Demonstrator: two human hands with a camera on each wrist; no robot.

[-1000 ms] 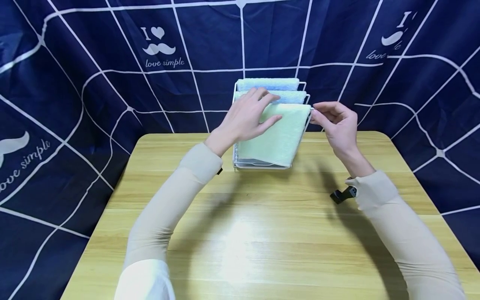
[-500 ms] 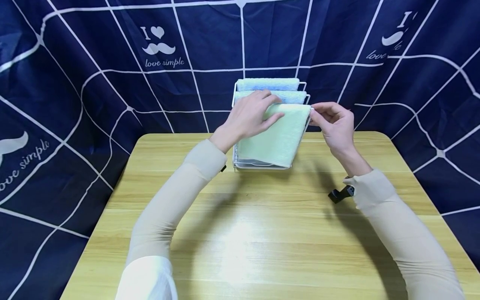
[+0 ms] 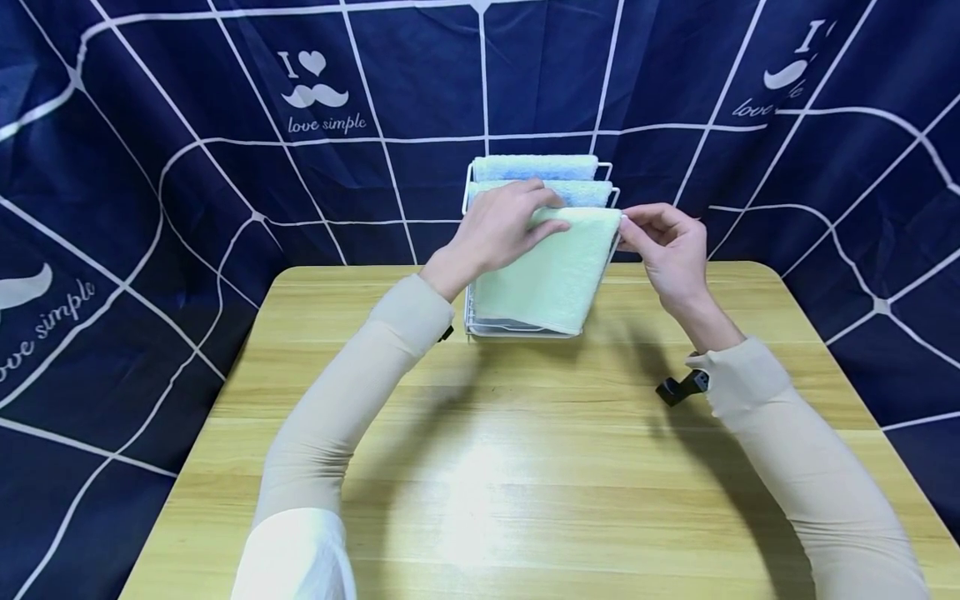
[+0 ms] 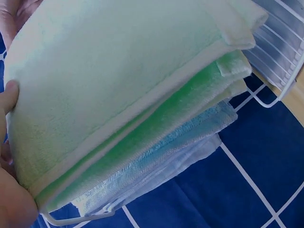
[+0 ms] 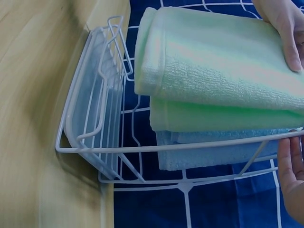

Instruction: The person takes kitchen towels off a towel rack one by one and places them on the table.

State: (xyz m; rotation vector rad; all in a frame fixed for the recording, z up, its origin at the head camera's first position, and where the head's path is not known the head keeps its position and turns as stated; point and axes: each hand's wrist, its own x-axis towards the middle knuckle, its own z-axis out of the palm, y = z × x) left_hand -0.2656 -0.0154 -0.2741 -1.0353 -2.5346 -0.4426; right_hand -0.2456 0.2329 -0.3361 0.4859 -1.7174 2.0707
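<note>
A pale green folded towel (image 3: 555,267) drapes over the front bar of a white wire rack (image 3: 525,332) in the head view. Two light blue towels (image 3: 536,168) hang behind it. My left hand (image 3: 502,225) holds the green towel's top edge, thumb in front and fingers over the back; its fingertips are partly hidden. At the rack's upper right corner, my right hand (image 3: 671,250) pinches the white wire beside the towel. In the right wrist view, the right fingers (image 5: 285,164) lie against that wire, below the folded green towel (image 5: 213,61).
The rack stands at the back of a wooden table (image 3: 480,467), close to a dark blue curtain (image 3: 420,83) with white lines. A pale tray (image 5: 85,99) lies in the rack's base. A black wrist device (image 3: 682,388) sits under the right cuff.
My left hand has shifted slightly right along the towel's top edge, and its thumb has drawn closer to the fingers. The right hand has moved slightly left, staying at the rack's corner.
</note>
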